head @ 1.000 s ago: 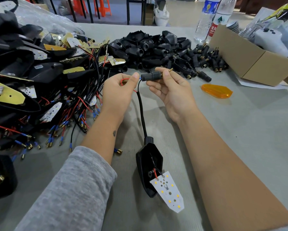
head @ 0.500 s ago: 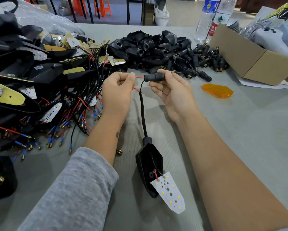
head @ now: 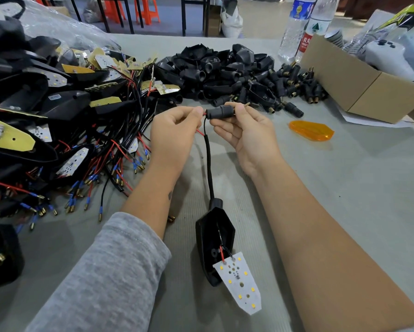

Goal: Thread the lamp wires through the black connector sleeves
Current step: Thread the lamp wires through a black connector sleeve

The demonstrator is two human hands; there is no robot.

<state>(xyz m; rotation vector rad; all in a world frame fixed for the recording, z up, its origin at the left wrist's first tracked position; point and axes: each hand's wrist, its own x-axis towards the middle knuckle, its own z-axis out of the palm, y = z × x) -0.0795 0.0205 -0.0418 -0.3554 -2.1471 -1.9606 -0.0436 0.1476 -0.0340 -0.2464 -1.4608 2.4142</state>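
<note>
My right hand (head: pixel 246 135) holds a black connector sleeve (head: pixel 220 112) level above the table, a brass tip showing past its right end. My left hand (head: pixel 173 136) pinches the red wire (head: pixel 200 132) right at the sleeve's left opening. A black cable (head: pixel 209 164) hangs from there down to a black lamp housing (head: pixel 213 238) lying on the table, with its white LED board (head: pixel 240 281) sticking out toward me.
A tangle of wired lamp housings (head: pixel 57 130) fills the left side. Loose black sleeves and housings (head: pixel 237 73) are heaped at the back. An orange lens (head: pixel 311 130) lies to the right, by a cardboard box (head: pixel 359 87) and two water bottles (head: pixel 304 27).
My left hand has closed in on the sleeve's left end, and the stretch of red wire showing between hand and sleeve has shortened. The right hand has barely moved.
</note>
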